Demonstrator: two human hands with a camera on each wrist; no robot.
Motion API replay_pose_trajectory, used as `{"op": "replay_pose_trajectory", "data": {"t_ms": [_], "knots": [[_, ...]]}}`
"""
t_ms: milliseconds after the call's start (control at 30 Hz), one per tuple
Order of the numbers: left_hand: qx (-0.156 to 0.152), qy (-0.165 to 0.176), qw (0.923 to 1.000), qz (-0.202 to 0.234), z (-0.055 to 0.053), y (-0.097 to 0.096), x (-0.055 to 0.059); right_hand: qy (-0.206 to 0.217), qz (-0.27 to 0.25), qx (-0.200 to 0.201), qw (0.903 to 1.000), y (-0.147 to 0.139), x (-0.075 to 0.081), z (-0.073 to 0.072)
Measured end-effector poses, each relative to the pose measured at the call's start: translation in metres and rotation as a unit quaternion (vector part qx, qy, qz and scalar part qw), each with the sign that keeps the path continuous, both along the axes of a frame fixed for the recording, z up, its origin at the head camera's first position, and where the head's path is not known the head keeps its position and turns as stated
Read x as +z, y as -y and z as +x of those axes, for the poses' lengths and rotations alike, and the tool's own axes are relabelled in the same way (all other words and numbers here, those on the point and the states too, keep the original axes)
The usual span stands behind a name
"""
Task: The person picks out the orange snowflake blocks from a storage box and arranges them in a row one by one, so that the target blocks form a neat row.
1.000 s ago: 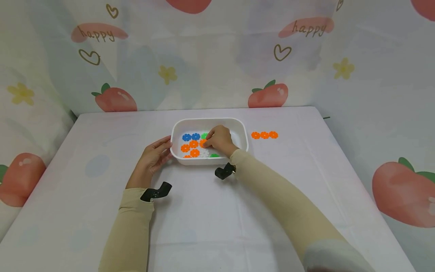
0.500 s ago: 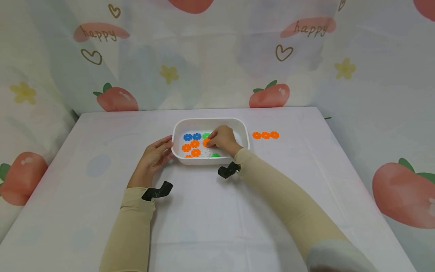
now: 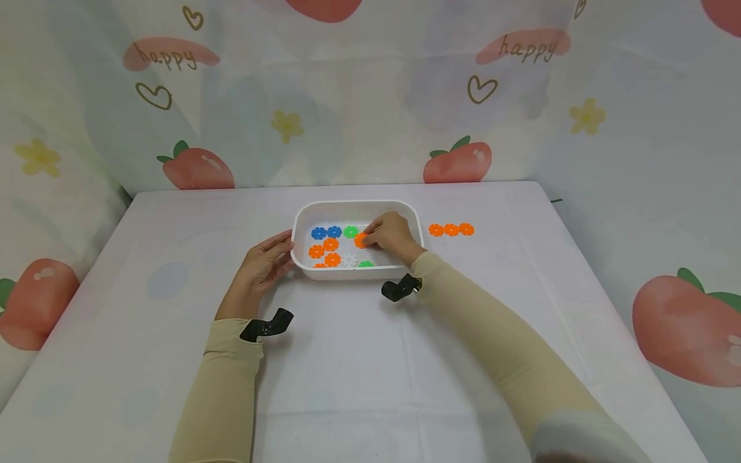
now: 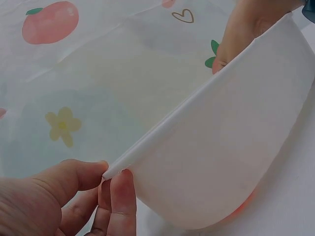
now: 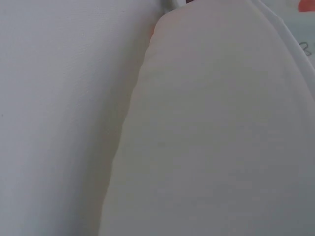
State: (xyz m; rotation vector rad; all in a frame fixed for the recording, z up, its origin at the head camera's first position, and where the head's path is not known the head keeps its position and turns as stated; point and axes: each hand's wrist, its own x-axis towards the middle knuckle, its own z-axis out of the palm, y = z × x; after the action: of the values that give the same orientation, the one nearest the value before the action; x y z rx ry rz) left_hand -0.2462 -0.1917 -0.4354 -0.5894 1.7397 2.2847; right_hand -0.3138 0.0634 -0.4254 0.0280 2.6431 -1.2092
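A white plastic tray (image 3: 347, 273) with rounded corners stands on the table, holding flower-shaped discs. Between the thumb and fingers of my left hand (image 3: 263, 265), its left rim is pinched; the left wrist view shows the thumb (image 4: 78, 177) at the rim's edge and fingertips against the outer wall. My right hand (image 3: 395, 236) reaches inside and pinches an orange flower-shaped disc (image 3: 360, 240), partly covered by the fingers. Left of it lie two blue discs (image 3: 327, 232), a green disc (image 3: 350, 231) and several orange discs (image 3: 332, 260). White discs (image 3: 350, 260) sit near the front wall.
Three orange discs (image 3: 451, 229) lie in a row on the table right of the tray. A white cloth covers the table (image 3: 336, 373). Behind it hangs a printed backdrop (image 3: 347, 96). The right wrist view shows mostly the tray's outer wall (image 5: 206, 123).
My right hand has slid to the right inside the tray with the orange disc between its fingers, uncovering the green disc. My left hand has stayed at the rim.
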Motion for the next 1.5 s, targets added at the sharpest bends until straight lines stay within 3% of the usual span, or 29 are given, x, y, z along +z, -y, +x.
{"op": "replay_pose_trajectory", "data": {"t_ms": [200,700,900,1100,1500], "knots": [[0.003,0.001,1.0,-0.001,0.0,-0.001,0.0,-0.001,0.001,0.009,1.0,-0.006,0.001,0.001],[0.009,-0.002,1.0,0.003,0.0,-0.002,-0.001,0.042,0.02,0.009,0.9989,-0.015,0.006,-0.005],[0.019,0.002,0.9998,0.008,-0.001,-0.002,-0.002,0.035,0.026,0.011,0.999,-0.015,0.013,-0.008],[0.008,-0.008,0.9999,0.007,-0.001,-0.001,-0.003,0.025,0.033,0.028,0.9988,-0.017,0.022,-0.009],[0.01,-0.006,0.9999,0.011,-0.001,-0.001,-0.001,0.074,-0.03,0.037,0.9961,-0.029,0.039,-0.009]]}}
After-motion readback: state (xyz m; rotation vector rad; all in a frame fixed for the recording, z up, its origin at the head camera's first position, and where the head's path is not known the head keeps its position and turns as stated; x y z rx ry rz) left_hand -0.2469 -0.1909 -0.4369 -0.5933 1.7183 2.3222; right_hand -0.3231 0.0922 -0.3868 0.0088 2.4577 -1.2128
